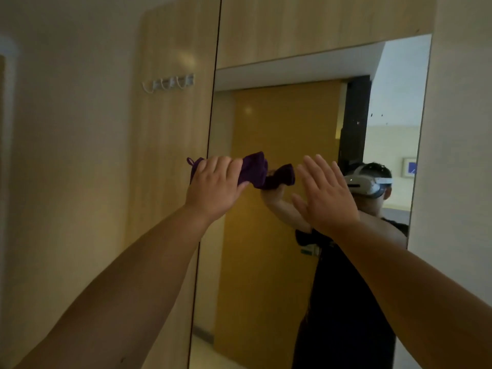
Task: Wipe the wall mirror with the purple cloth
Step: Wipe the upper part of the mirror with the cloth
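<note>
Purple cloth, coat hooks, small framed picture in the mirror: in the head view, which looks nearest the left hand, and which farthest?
1. Purple cloth: gripped in the left hand.
2. Coat hooks: up and left, on the wood panel.
3. Framed picture: far right, reflected in the mirror.

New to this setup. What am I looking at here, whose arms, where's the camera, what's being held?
There is no robot: a person works with bare hands. The single picture comes from a wide-angle camera worn on the head, looking forward, so both arms reach in from the bottom edge.

They face a wall mirror set between pale wood panels. The figure wearing a headset in the glass is the person's own reflection.

The left hand grips a bunched purple cloth near the mirror's left edge; whether it touches the glass I cannot tell. The right hand is held up open, fingers straight, holding nothing.

A row of hooks is mounted on the panel to the left.
</note>
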The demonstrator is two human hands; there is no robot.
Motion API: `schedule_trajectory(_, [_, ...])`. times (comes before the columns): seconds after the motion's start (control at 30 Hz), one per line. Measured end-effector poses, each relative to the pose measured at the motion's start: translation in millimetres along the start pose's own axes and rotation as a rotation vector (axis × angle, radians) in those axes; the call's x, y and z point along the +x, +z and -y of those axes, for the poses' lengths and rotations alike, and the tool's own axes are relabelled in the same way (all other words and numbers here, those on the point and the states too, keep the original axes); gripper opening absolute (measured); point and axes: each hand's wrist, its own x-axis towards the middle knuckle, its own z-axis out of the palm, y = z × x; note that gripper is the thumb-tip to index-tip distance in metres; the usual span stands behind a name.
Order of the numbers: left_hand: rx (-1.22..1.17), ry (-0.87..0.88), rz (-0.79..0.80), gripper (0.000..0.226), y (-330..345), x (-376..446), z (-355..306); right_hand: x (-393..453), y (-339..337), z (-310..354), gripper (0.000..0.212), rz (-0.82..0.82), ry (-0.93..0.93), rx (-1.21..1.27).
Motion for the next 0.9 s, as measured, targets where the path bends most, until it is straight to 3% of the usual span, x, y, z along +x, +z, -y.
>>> schedule_trajectory(0.6, [-0.182,0.06,-0.307,0.048,128,112,113,141,35,16,0.076,-0.128,0.262,-0.319])
schedule_trajectory(0.9, [-0.186,0.09,-0.316,0.052,144,185,123,160,43,-9,0.077,-0.172,0.375,-0.363])
